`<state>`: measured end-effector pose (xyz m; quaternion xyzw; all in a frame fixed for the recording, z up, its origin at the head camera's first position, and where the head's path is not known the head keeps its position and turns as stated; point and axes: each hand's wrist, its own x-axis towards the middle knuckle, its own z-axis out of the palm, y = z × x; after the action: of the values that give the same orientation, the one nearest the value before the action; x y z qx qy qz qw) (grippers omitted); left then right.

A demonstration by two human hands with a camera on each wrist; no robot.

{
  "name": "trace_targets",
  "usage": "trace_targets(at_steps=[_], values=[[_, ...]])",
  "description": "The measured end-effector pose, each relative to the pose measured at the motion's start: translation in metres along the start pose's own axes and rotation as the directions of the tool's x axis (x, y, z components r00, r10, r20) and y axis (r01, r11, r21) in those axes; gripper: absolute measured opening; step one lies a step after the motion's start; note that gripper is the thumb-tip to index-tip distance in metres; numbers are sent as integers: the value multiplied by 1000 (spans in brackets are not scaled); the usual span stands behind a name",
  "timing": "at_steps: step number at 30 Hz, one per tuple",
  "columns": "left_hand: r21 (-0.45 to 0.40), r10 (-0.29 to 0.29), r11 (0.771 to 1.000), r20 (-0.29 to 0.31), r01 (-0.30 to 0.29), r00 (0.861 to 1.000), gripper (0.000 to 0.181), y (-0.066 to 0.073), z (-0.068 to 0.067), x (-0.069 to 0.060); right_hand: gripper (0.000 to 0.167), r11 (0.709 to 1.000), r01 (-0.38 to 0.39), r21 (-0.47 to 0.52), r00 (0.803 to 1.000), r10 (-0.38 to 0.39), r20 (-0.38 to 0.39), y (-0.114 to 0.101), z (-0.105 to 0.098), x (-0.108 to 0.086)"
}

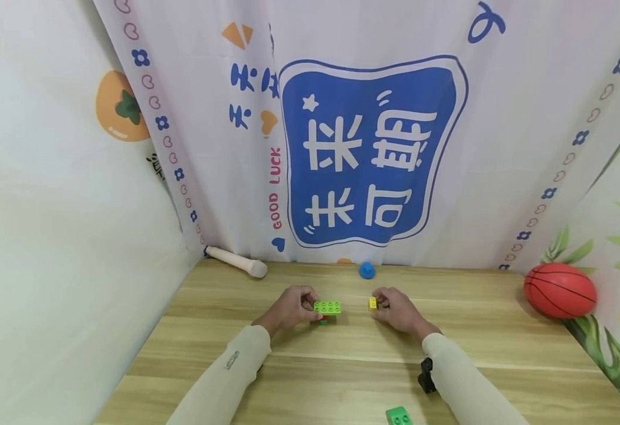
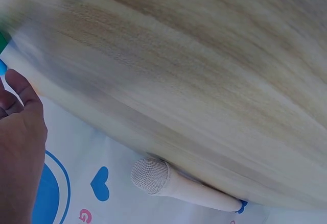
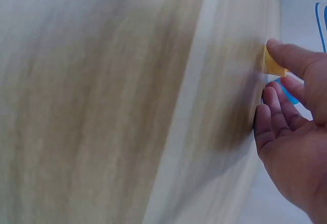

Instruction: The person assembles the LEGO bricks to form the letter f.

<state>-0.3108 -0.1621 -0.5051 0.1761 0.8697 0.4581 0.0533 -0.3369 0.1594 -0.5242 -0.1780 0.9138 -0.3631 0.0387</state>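
Note:
My left hand (image 1: 296, 307) grips the left end of a lime-green studded toy brick (image 1: 327, 307). Under that brick a bit of red and a small green piece show, partly hidden by the fingers. My right hand (image 1: 399, 310) pinches a small yellow toy brick (image 1: 372, 303) between thumb and fingers, a short way to the right of the green one. In the right wrist view the yellow brick (image 3: 274, 65) sits under the thumb. The left wrist view shows only part of my left hand (image 2: 23, 132), with a sliver of green at the frame's edge.
A white microphone (image 1: 237, 262) lies at the back left of the wooden table (image 1: 336, 375). A round blue piece (image 1: 367, 270) is by the back curtain. A red ball (image 1: 560, 290) sits at the right, a green brick (image 1: 399, 415) at the front, and a black object (image 1: 426, 376) beside the right sleeve.

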Motion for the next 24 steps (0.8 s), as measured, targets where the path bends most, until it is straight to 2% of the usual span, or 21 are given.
trace_targets(at_steps=[5,15,24], values=[[-7,-1,1000,3,1,1000,22,0,0,1,30,999,3,-35,1000,-3,4,0,1,0],[-17,-8,1000,-1,8,1000,21,-1,0,2,29,999,17,-34,1000,-17,5,-4,2,1],[-10,-13,1000,7,13,1000,20,0,0,2,20,996,47,-80,999,-46,5,-4,3,2]])
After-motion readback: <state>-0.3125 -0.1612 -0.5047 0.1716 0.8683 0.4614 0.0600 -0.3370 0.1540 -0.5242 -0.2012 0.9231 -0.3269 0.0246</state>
